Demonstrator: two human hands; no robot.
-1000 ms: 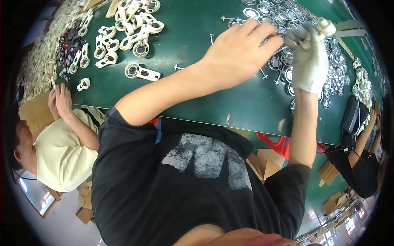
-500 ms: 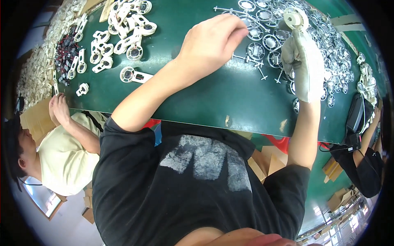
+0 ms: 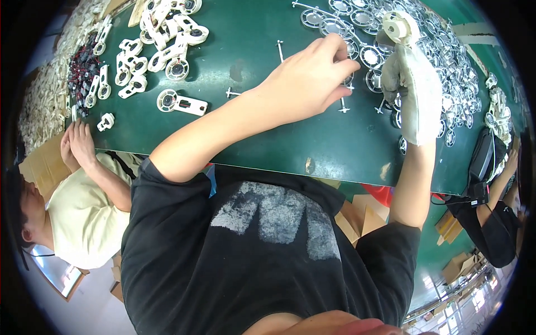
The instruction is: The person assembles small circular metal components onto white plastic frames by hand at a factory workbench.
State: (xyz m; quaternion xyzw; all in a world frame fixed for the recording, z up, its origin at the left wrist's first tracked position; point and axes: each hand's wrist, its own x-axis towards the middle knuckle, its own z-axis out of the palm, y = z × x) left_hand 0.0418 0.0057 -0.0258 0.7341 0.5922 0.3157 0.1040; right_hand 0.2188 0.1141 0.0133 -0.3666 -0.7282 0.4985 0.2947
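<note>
My bare left hand is over the table, left of a heap of silver ring grilles. Its thumb and index finger are apart, with nothing visible between them. A ring grille partly shows behind its fingertips, beside a thin silver sprue piece. In a grey-white glove, my right hand is closed around a round cream plastic housing, held upright above the heap. The gloved fingers hide the housing's lower part.
Cream housings with round ends are piled at the far left, and one lies singly. Dark wired parts sit farther left. Co-workers are at both sides, one in a pale shirt. A black device rests at the right edge.
My left hand has moved right and slightly nearer, its thumb and index finger now apart. Thin sprue pieces show where it and its forearm were. My right hand stays almost in place.
</note>
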